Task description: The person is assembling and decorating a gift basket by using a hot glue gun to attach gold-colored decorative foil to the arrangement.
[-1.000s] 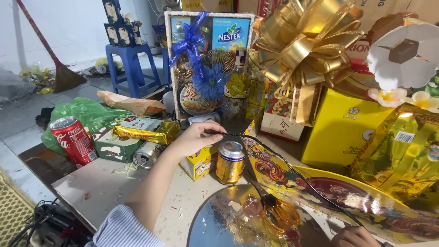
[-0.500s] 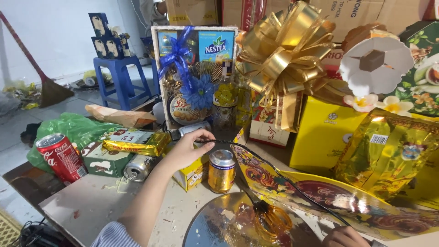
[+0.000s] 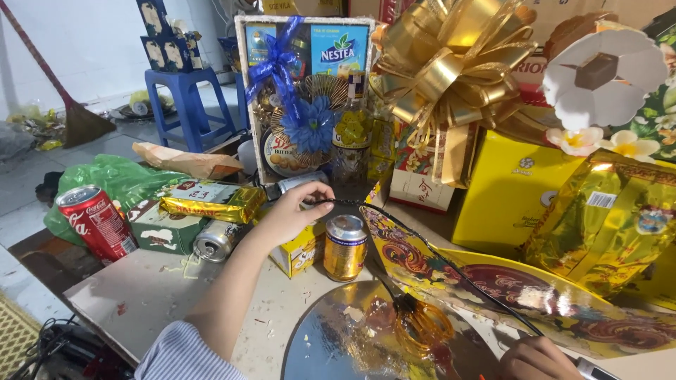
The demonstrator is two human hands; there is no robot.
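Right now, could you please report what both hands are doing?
Left hand pinching black wire above yellow box. Right hand at wire's other end. Gold can beside the box.

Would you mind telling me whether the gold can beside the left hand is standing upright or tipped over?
Upright. The gold can stands on the table, its round top facing up, just right of the left hand.

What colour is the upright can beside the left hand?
Gold, with a silver top: the can stands just right of the left hand, seen in the head view.
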